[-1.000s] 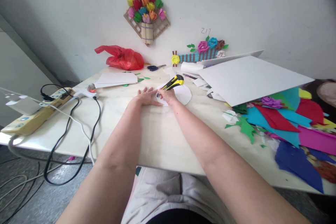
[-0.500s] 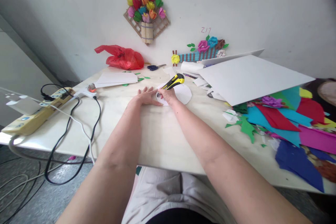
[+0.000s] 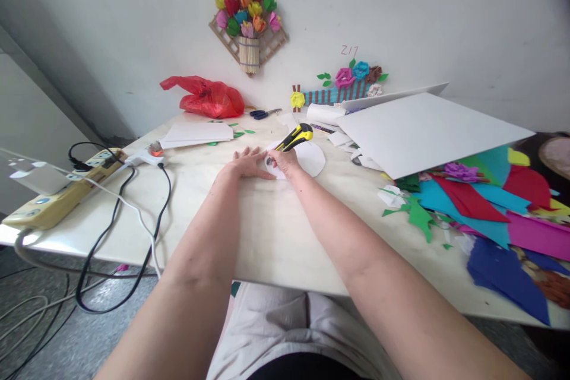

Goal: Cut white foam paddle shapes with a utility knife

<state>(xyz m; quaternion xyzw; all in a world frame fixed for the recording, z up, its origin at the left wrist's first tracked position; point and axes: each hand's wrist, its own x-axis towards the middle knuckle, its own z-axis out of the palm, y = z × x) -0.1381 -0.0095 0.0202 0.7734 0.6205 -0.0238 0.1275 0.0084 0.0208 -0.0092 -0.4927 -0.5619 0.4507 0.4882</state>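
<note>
A yellow and black utility knife [image 3: 297, 135] is gripped in my right hand [image 3: 284, 161], its front end pointing down and left at a rounded white sheet [image 3: 313, 160]. My left hand [image 3: 250, 164] lies with fingers spread over the left edge of that sheet, pressing on it and the tabletop. The two hands are close together, the left thumb just below the right fingers. A small dark piece shows by my right fingertips, too small to name. The knife's tip is hidden by my fingers.
A large white board [image 3: 436, 130] leans at the right above coloured paper scraps [image 3: 463, 202]. To the left lie a power strip [image 3: 66, 190] and looping cables. Behind are white sheets [image 3: 196, 134], a red plastic bag [image 3: 214, 100] and scissors [image 3: 263, 113].
The knife and my right hand have shifted very slightly. My left hand and the white sheet look the same.
</note>
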